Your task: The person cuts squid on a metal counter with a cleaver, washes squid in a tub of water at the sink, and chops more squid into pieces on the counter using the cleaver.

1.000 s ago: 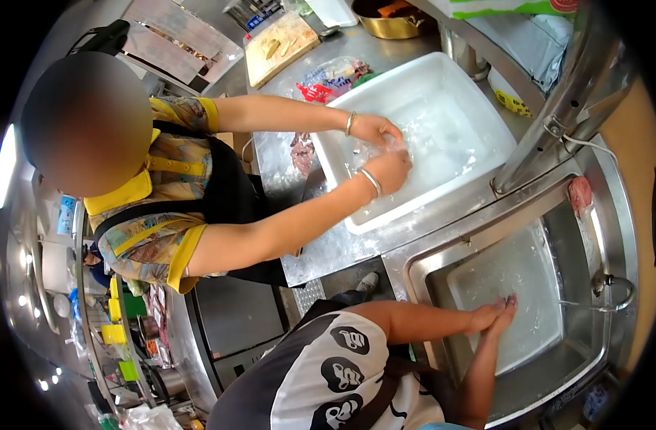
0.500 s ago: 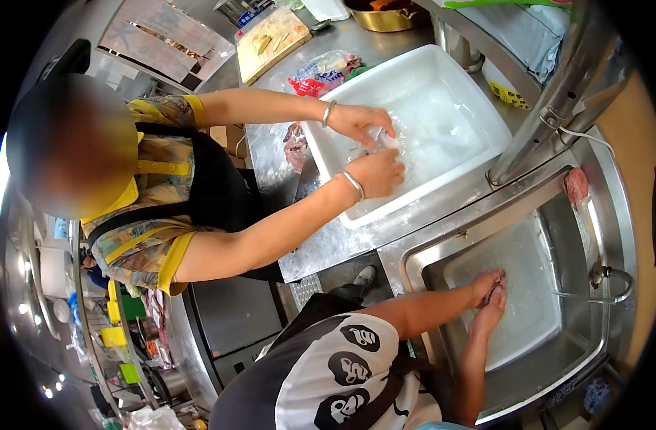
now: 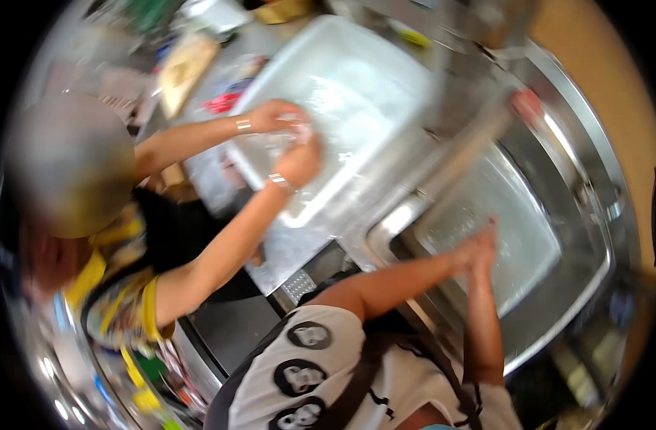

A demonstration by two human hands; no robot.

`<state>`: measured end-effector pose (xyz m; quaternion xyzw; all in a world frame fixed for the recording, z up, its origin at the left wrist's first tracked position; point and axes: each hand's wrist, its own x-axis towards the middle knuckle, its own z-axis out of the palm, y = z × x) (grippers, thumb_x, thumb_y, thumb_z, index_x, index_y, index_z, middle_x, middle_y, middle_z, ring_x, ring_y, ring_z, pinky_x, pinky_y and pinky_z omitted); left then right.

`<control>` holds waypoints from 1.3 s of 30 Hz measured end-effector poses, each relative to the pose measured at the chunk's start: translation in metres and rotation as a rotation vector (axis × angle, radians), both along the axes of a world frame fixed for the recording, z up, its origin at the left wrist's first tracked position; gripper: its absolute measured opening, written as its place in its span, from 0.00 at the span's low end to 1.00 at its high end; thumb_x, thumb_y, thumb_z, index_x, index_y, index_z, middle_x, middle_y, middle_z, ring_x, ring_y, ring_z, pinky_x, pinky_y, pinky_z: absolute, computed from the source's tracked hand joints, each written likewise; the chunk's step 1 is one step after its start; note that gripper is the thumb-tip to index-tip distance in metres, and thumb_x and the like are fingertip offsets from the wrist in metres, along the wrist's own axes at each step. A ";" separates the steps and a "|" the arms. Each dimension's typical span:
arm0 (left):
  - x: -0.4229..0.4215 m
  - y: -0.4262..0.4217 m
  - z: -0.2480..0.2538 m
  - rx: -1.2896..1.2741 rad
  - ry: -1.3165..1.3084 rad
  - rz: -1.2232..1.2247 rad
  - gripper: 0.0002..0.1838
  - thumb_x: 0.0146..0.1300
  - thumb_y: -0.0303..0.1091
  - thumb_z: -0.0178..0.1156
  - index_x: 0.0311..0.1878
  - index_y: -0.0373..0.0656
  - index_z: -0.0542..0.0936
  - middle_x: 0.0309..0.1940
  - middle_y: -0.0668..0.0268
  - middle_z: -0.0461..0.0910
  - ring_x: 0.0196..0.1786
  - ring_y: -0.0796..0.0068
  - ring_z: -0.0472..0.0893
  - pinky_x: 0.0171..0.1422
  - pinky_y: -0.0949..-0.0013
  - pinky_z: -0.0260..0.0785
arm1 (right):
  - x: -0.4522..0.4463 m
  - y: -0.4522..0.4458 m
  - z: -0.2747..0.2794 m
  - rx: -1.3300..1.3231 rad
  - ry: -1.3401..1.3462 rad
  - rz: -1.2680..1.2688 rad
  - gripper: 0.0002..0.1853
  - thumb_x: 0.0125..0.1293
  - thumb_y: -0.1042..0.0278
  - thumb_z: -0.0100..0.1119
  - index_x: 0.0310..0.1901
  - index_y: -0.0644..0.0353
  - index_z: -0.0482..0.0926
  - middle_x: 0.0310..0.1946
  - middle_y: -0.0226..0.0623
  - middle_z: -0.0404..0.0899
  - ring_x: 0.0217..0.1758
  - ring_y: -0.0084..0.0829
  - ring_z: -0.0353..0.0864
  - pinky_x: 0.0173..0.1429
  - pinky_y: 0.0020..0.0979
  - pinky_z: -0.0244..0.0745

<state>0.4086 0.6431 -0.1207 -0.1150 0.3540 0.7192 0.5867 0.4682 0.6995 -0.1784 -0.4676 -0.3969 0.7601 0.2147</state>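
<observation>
My left hand and my right hand are pressed together over the sink, smeared by motion. A small dark reddish bit shows at their fingertips, too blurred to name; which hand grips it is hidden. Below them is a pale, water-filled tub set inside the metal sink. Across from me, a co-worker's two hands are close together over a white basin of water, around something pale and wet.
A pink piece of meat lies on the sink's far ledge beside the tap. Behind the white basin are a red-and-clear plastic bag and a cutting board. A metal post rises between basin and sink.
The view has turned and shifted, so the basin and co-worker appear further left. My hands have moved toward the tub's far side, still together. The co-worker's hands have come closer together.
</observation>
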 end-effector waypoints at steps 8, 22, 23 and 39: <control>-0.022 -0.015 0.044 -0.213 0.180 -0.260 0.42 0.70 0.67 0.39 0.75 0.43 0.55 0.72 0.57 0.58 0.72 0.65 0.59 0.72 0.62 0.54 | -0.023 -0.032 0.049 0.244 -0.038 0.105 0.29 0.77 0.55 0.39 0.72 0.63 0.54 0.69 0.42 0.59 0.68 0.37 0.64 0.73 0.35 0.55; -0.021 0.027 -0.016 -0.390 0.168 -0.085 0.14 0.63 0.26 0.60 0.51 0.47 0.73 0.44 0.69 0.79 0.47 0.71 0.79 0.46 0.67 0.76 | 0.006 0.050 0.077 -0.279 0.017 0.005 0.23 0.71 0.58 0.55 0.61 0.61 0.69 0.54 0.37 0.76 0.54 0.29 0.74 0.61 0.31 0.68; -0.028 0.035 -0.008 -0.385 0.169 -0.082 0.14 0.63 0.26 0.60 0.51 0.47 0.73 0.44 0.69 0.79 0.47 0.71 0.79 0.46 0.67 0.76 | 0.007 0.056 0.086 -0.044 -0.181 0.003 0.21 0.70 0.59 0.56 0.59 0.61 0.71 0.54 0.37 0.76 0.53 0.29 0.75 0.61 0.31 0.67; -0.024 0.045 -0.040 -0.498 1.408 -0.925 0.14 0.66 0.40 0.55 0.48 0.43 0.78 0.42 0.52 0.82 0.46 0.55 0.82 0.54 0.58 0.74 | -0.032 0.216 0.175 1.467 -0.884 0.262 0.19 0.70 0.55 0.50 0.52 0.62 0.70 0.28 0.52 0.81 0.33 0.56 0.80 0.38 0.49 0.73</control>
